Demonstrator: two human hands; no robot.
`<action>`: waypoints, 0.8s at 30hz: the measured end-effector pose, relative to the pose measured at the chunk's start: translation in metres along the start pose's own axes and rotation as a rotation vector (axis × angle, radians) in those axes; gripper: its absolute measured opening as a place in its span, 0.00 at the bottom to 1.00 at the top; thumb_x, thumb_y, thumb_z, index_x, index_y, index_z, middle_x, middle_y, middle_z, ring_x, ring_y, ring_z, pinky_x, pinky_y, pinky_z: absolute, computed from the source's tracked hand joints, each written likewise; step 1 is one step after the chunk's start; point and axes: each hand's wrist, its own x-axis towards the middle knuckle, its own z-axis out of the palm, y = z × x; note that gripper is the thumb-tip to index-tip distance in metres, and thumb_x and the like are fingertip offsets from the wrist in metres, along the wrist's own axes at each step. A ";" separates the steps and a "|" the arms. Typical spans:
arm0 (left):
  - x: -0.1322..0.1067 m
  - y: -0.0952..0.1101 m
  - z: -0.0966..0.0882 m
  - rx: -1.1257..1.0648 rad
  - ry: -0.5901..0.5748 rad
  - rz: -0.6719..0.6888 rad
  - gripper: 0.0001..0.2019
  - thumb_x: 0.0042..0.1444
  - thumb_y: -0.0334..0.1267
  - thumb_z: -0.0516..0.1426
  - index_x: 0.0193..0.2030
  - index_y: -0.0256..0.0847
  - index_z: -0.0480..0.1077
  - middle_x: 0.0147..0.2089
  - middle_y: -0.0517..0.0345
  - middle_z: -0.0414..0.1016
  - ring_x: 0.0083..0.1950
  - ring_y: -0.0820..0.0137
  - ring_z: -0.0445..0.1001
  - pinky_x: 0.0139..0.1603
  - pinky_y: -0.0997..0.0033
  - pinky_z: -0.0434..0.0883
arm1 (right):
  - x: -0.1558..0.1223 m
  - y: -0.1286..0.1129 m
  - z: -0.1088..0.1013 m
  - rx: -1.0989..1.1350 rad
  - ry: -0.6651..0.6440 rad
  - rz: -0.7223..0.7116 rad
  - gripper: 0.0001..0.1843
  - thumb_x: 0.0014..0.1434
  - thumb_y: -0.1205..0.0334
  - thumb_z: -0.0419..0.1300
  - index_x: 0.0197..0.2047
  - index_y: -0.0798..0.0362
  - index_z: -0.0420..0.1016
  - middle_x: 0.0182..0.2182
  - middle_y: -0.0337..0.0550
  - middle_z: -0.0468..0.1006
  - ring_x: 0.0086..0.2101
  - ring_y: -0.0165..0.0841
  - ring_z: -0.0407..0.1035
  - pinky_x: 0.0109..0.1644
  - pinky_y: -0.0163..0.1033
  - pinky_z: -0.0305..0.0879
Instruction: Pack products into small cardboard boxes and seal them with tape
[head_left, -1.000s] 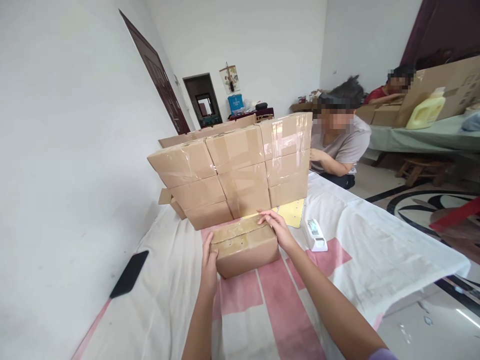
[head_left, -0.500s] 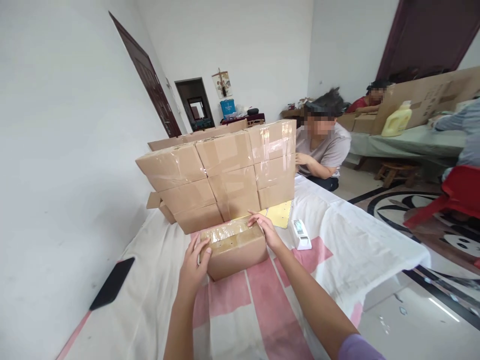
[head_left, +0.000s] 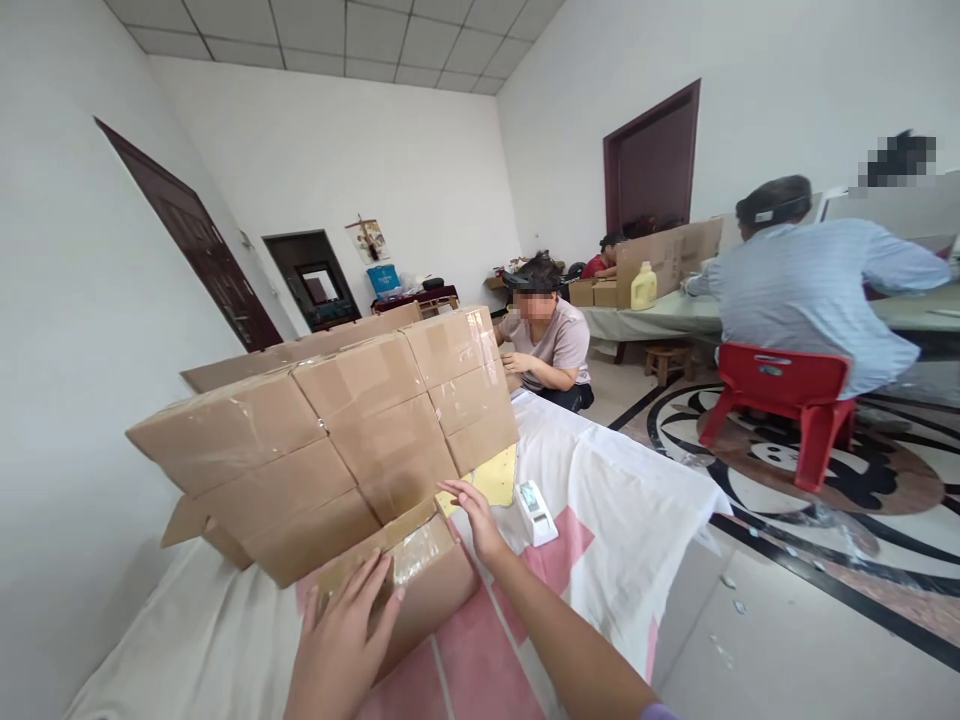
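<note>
A taped cardboard box [head_left: 431,600] lies on the cloth-covered table just in front of me. My left hand [head_left: 349,625] rests on the left part of its top with the fingers stretched out. At the box's far right corner is my right hand [head_left: 478,522], fingers extended and nothing held; whether it touches the cardboard I cannot tell. Clear, shiny tape runs over the box top. Close behind it stands a wall of stacked cardboard boxes [head_left: 390,410], also taped.
A white device with a small screen [head_left: 536,513] and a yellow sheet [head_left: 491,478] lie right of the boxes. A person [head_left: 551,340] crouches beyond the table. Farther right, another person sits on a red plastic chair [head_left: 784,385] by a second table.
My view has swung right and up, so the boxes appear farther left. The left hand now lies flatter across the box top; the right hand's fingers are straighter at the corner.
</note>
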 end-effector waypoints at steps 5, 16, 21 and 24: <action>0.003 -0.001 0.008 0.031 -0.043 0.009 0.30 0.64 0.50 0.43 0.67 0.42 0.67 0.70 0.51 0.66 0.71 0.54 0.65 0.66 0.46 0.66 | 0.004 0.015 -0.005 0.018 0.053 0.035 0.23 0.62 0.41 0.58 0.51 0.46 0.79 0.54 0.48 0.81 0.59 0.47 0.70 0.62 0.53 0.61; 0.000 0.003 0.010 0.073 0.014 -0.039 0.28 0.62 0.53 0.44 0.61 0.47 0.72 0.65 0.55 0.73 0.64 0.56 0.73 0.61 0.49 0.69 | 0.003 0.025 -0.007 0.030 0.110 0.088 0.21 0.63 0.44 0.56 0.50 0.47 0.79 0.48 0.47 0.84 0.55 0.46 0.73 0.57 0.51 0.64; -0.004 0.002 0.011 0.056 -0.170 -0.081 0.35 0.61 0.57 0.42 0.73 0.48 0.58 0.75 0.61 0.56 0.75 0.57 0.58 0.70 0.44 0.61 | 0.005 0.034 -0.007 0.024 0.122 0.140 0.20 0.61 0.44 0.57 0.47 0.48 0.79 0.45 0.47 0.84 0.52 0.45 0.75 0.55 0.48 0.65; -0.010 0.008 0.006 0.093 -0.242 -0.127 0.38 0.60 0.59 0.43 0.75 0.47 0.54 0.77 0.62 0.49 0.78 0.55 0.50 0.73 0.39 0.54 | 0.005 0.033 -0.005 0.044 0.081 0.152 0.22 0.60 0.43 0.58 0.47 0.50 0.79 0.44 0.47 0.85 0.50 0.44 0.76 0.53 0.47 0.66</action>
